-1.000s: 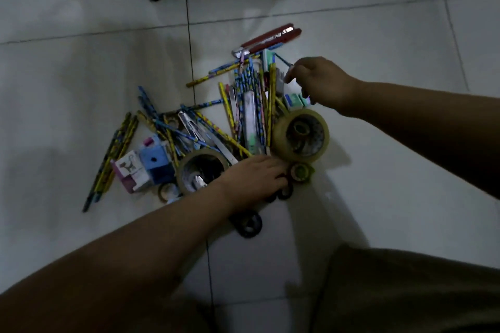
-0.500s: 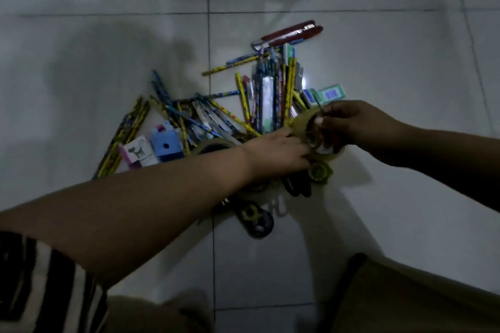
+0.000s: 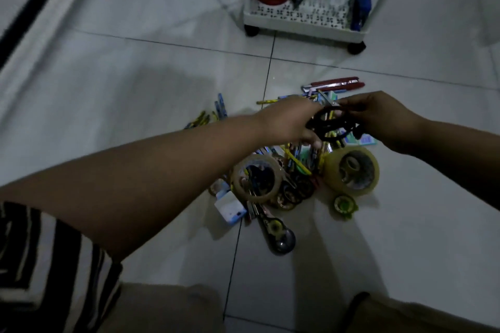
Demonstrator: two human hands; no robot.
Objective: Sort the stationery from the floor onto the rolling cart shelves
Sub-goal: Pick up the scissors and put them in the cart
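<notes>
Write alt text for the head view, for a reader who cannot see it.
Both hands, left hand and right hand, hold black-handled scissors above a pile of pencils and yellowish tape rolls on the pale tiled floor. A white rolling cart stands beyond.

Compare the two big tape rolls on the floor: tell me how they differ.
The left tape roll looks thin-walled with a wide core opening, pens showing through it; the right tape roll is thicker, yellower, with a smaller core. The left one lies amid the pile; the right one sits at its right edge, by the small green roll. Both are translucent and untouched by either hand.
</notes>
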